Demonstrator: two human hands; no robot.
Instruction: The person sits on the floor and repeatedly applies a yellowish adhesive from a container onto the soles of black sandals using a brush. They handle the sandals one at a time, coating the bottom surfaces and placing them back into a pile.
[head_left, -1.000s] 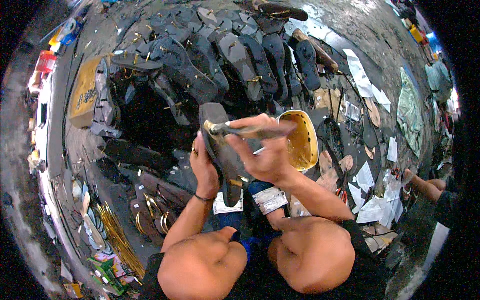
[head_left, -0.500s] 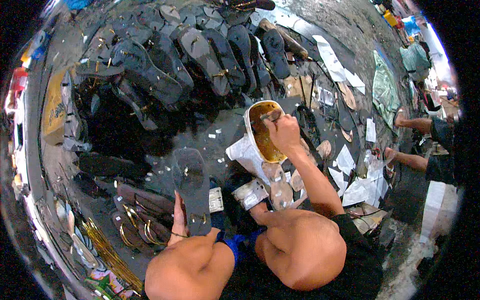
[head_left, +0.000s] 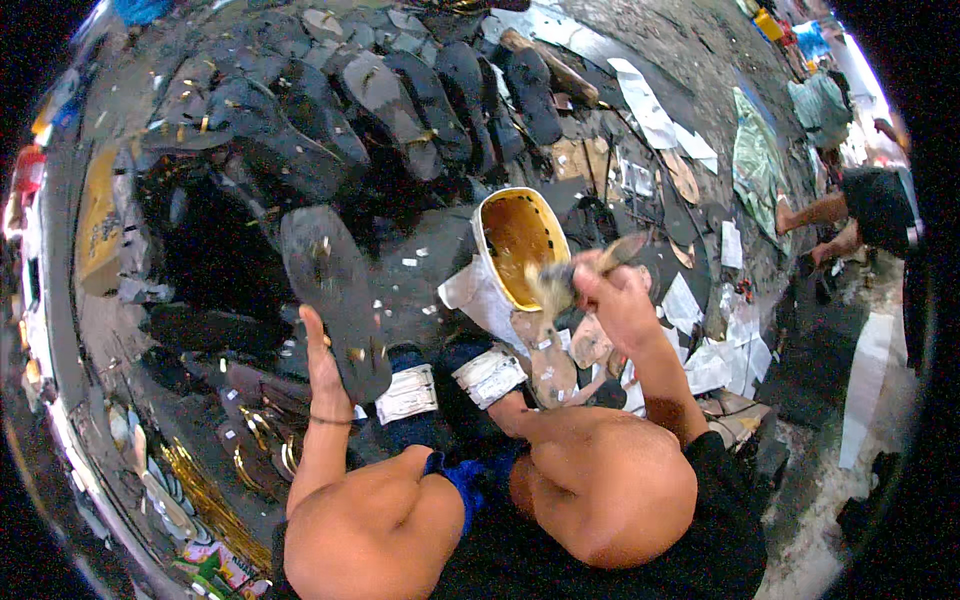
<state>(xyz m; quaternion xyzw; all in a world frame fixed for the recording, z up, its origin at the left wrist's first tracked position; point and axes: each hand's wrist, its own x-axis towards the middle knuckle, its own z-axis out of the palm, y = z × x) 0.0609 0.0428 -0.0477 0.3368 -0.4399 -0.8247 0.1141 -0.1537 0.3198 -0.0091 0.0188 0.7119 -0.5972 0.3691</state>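
Note:
A long dark shoe sole [head_left: 337,300] stands tilted at the left of centre, held by my left hand [head_left: 326,365] along its near end. The fingers on its far side are hidden. Closed around a brush handle, my right hand [head_left: 622,308] is just right of a white tub [head_left: 482,238] with yellow-brown, glue-like stuff inside. The brush [head_left: 552,290] has pale, blurred bristles by the tub's near right rim, pointing left. Tan sole-shaped pieces [head_left: 550,372] lie below the tub.
Many dark soles [head_left: 390,100] are laid out in rows at the back. A yellow-brown carton [head_left: 100,225] stands far left. White paper scraps [head_left: 683,303] lie on the right, where another person's leg [head_left: 815,213] shows. Golden strips [head_left: 215,505] lie at lower left.
My right hand has drawn the brush out of the tub, moving right and nearer. My left hand has lifted the sole farther out and to the left.

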